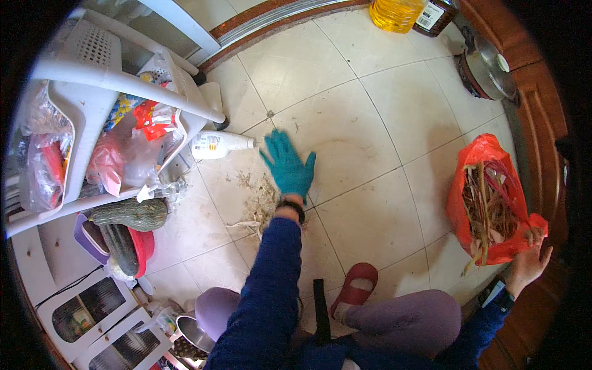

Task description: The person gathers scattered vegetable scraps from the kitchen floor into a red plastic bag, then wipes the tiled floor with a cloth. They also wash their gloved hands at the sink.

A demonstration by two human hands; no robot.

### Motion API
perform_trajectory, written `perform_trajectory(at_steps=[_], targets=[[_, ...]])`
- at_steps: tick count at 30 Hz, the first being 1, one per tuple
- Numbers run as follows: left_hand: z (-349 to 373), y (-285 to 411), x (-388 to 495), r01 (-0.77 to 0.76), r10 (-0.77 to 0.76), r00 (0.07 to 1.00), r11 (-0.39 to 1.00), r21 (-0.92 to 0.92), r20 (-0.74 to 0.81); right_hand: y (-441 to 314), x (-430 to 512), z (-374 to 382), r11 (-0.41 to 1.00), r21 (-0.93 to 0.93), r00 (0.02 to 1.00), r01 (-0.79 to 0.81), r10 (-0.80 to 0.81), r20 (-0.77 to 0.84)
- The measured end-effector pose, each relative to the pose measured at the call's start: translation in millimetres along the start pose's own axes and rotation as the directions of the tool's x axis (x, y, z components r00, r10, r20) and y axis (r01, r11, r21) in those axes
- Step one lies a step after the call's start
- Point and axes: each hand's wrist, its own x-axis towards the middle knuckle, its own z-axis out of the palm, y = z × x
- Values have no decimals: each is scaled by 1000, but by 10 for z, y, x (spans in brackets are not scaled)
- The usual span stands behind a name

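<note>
My left hand point(290, 167), in a teal glove, lies palm down over the tiled floor point(342, 120) with its fingers spread and nothing in them. Dry plant debris point(259, 199) is scattered beside and partly under that forearm. A white plastic bottle point(221, 145) lies on its side just left of the gloved fingers. At the far right, my bare right hand point(532, 254) grips the rim of a red plastic bag point(455, 199). The bag stands open and holds dry stalks and plant scraps point(490, 203).
A white plastic rack point(138, 88) with bagged goods is at left, squashes point(132, 215) and basins below it. A lidded pot point(490, 69) stands upper right, near an oil jug point(397, 14) and a dark bottle point(434, 18). Wooden cabinet doors point(541, 138) line the right.
</note>
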Motion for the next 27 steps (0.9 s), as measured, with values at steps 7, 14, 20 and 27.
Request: perform_trajectory(at_steps=[7, 14, 20, 27], targets=[[112, -423, 1190, -176, 162, 881, 984, -11, 445, 22, 125, 751, 996, -10, 995, 93, -93, 20], [-132, -717, -46, -168, 192, 882, 981, -95, 431, 459, 468, 1433, 988, 149, 985, -33, 7, 172], [-403, -1044, -931, -147, 232, 829, 968, -203, 509, 1030, 762, 2009, 943, 327, 998, -65, 56, 39], [-126, -1879, -444, 1, -8, 1000, 921, -390, -16, 1594, 1087, 2223, 948, 267, 983, -173, 149, 108]])
